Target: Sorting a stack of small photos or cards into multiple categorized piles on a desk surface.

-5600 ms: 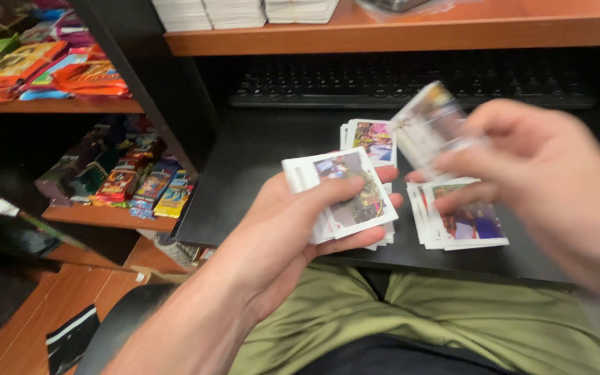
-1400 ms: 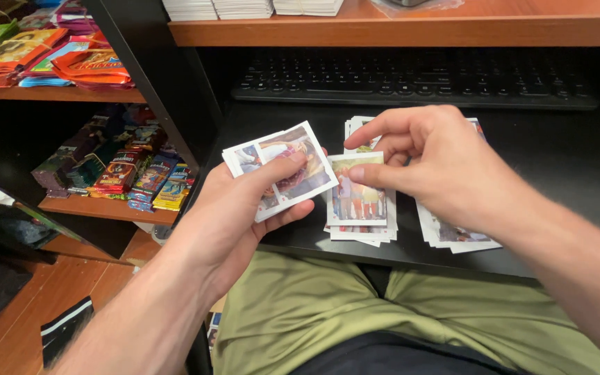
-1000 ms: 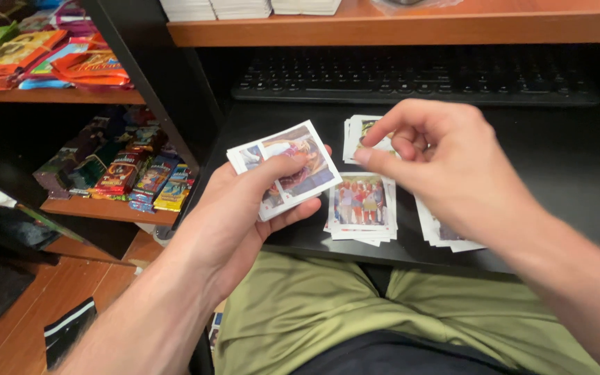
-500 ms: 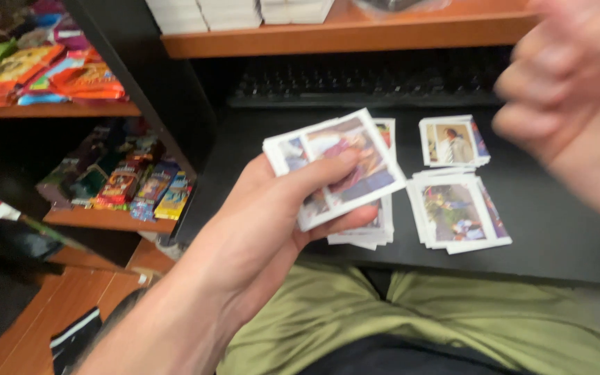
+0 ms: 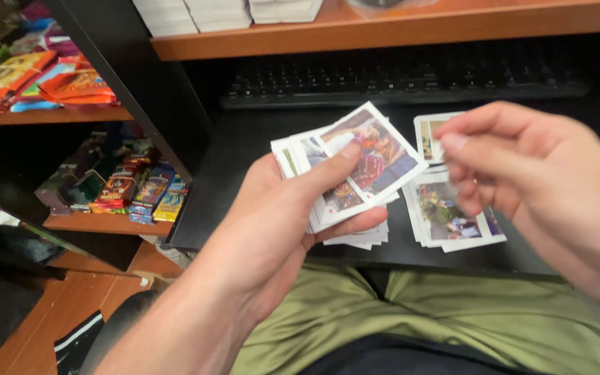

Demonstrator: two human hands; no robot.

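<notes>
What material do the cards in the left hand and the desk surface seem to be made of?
Cards: likely glossy printed card stock; white borders, thin stacked edges. Desk surface: probably matte black laminate or painted board; flat, dull, no grain visible.

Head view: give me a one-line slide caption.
Left hand fans a stack of picture cards over piles on a black desk tray; right hand empty.
</notes>
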